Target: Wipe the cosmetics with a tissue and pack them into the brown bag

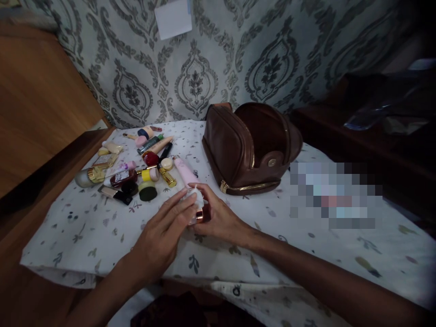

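Observation:
My right hand (221,215) is closed around a small container with a shiny rose-gold band (200,215), mostly hidden by my fingers. Against its top, the fingers of my left hand (165,229) press a crumpled white tissue or wipe (195,196). Just beyond both hands lies a pink tube (184,171). To the left are a round dark-green and cream jar (147,191), a gold tube (167,178) and a small yellow-banded container (150,174). Behind my right hand stands a brown toiletry bag (228,147), its zipped top open.
Several more cosmetics, including a dark red bottle (123,178), a frosted bottle with a gold collar (85,177) and a green tube (150,144), lie at the left. A patterned white cloth (112,245) covers the table. A blurred-out item (335,195) lies at the right.

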Action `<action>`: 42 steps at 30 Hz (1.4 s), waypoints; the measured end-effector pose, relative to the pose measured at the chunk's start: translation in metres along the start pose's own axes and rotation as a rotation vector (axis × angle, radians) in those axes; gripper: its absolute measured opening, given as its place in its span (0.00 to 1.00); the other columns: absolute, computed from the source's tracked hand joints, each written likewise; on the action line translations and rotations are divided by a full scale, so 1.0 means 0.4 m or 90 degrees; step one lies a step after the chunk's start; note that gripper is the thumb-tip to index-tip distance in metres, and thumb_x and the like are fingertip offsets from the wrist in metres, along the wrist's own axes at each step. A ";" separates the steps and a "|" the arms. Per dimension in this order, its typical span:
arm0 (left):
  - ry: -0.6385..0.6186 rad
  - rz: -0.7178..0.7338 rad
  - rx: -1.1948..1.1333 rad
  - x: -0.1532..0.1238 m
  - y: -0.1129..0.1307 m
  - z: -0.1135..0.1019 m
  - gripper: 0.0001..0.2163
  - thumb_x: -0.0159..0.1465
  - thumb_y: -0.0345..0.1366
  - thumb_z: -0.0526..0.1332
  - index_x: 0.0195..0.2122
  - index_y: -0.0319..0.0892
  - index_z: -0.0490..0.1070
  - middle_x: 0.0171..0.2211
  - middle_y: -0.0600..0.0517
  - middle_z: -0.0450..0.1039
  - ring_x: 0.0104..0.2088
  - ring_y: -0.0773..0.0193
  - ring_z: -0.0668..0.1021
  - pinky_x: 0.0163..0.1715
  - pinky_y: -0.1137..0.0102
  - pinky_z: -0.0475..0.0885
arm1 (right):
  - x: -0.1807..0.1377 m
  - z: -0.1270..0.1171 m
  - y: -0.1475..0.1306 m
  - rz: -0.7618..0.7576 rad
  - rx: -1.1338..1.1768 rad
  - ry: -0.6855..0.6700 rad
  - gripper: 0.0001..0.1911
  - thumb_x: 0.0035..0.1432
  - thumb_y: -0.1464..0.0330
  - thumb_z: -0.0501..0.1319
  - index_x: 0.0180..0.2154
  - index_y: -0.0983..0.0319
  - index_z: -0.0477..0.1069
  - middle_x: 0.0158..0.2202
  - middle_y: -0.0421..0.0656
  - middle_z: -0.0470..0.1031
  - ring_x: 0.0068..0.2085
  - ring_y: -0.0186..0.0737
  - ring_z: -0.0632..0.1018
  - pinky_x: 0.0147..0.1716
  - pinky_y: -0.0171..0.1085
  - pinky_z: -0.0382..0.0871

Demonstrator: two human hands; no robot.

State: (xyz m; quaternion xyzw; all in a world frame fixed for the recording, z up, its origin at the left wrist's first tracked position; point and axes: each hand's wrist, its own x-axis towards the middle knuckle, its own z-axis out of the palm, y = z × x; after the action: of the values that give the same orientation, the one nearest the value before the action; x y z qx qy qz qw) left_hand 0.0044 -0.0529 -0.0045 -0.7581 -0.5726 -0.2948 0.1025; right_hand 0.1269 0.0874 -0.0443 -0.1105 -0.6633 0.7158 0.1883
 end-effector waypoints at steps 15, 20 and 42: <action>0.008 -0.086 -0.057 0.009 -0.025 -0.019 0.23 0.68 0.23 0.48 0.63 0.43 0.60 0.61 0.44 0.66 0.64 0.56 0.65 0.62 0.55 0.65 | -0.003 -0.009 -0.023 0.019 0.188 -0.122 0.39 0.45 0.66 0.74 0.56 0.55 0.60 0.46 0.41 0.64 0.42 0.33 0.73 0.40 0.33 0.73; 0.014 -0.333 -0.209 0.013 -0.040 -0.021 0.19 0.70 0.36 0.51 0.61 0.45 0.64 0.58 0.46 0.70 0.57 0.55 0.73 0.57 0.61 0.68 | 0.003 -0.015 -0.021 0.029 0.212 -0.120 0.47 0.43 0.61 0.75 0.61 0.51 0.54 0.54 0.46 0.63 0.41 0.37 0.76 0.39 0.39 0.76; 0.015 -0.228 -0.152 0.018 0.018 -0.029 0.09 0.70 0.28 0.53 0.47 0.45 0.69 0.41 0.51 0.71 0.42 0.66 0.75 0.42 0.72 0.69 | 0.017 -0.024 -0.016 0.016 0.197 -0.015 0.38 0.44 0.59 0.74 0.54 0.56 0.61 0.44 0.42 0.71 0.30 0.32 0.77 0.23 0.30 0.67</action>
State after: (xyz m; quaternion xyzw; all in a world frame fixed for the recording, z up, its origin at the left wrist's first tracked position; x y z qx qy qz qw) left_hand 0.0086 -0.0551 0.0103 -0.6477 -0.6579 -0.3826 -0.0355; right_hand 0.1255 0.0994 -0.0382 -0.0800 -0.5458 0.8130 0.1861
